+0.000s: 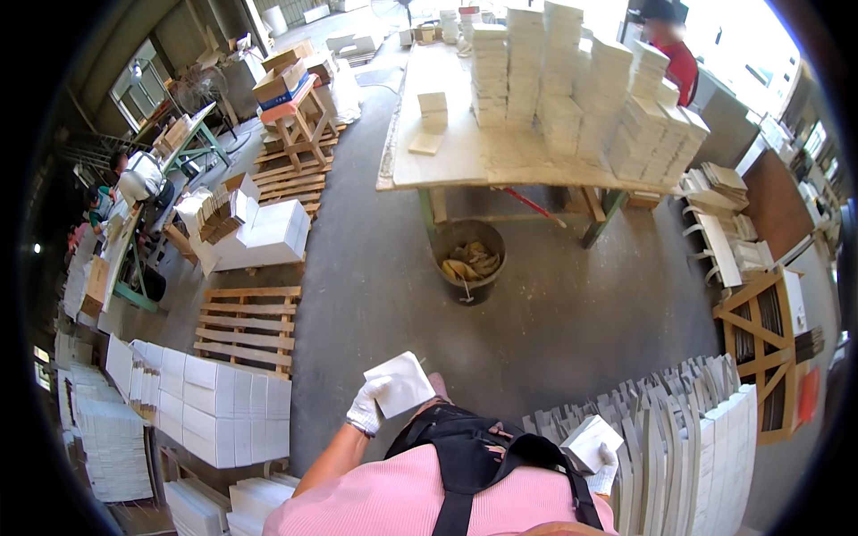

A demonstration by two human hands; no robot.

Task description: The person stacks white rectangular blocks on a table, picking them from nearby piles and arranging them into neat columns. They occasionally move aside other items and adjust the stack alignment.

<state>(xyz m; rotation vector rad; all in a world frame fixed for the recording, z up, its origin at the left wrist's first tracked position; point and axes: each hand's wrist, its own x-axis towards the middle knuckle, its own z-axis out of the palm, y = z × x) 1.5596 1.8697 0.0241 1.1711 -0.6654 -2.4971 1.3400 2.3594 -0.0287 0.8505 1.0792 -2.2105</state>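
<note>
Left hand: the white-gloved left hand [365, 407] is raised in front of the torso, fingers clenched on the lower left corner of a flat white square cardboard piece [401, 383].
Right hand: the gloved right hand [605, 471] sits low at the right hip, fingers wrapped under a small white folded carton [589, 442]; the grip is partly hidden by the black chest strap [465, 460], so the thumb position cannot be told.
Location of pieces: the flat piece is held in the air above the grey concrete floor [554, 313]; the carton is held just beside the rows of upright white cardboard sheets [688, 429] at the right.
Handling, flat piece: judged light and thin, stiff enough to hold flat from one corner, liable to crease if pinched hard. An edge or corner grip appears adequate.
Handling, carton: judged light, hollow and crushable; support from beneath with light side pressure suits it.
Surface: probably smooth board; the gloves should give sufficient friction.
Surroundings: a long bench [447, 161] carrying tall stacks of white boxes [572, 89] stands well apart, ahead.
</note>
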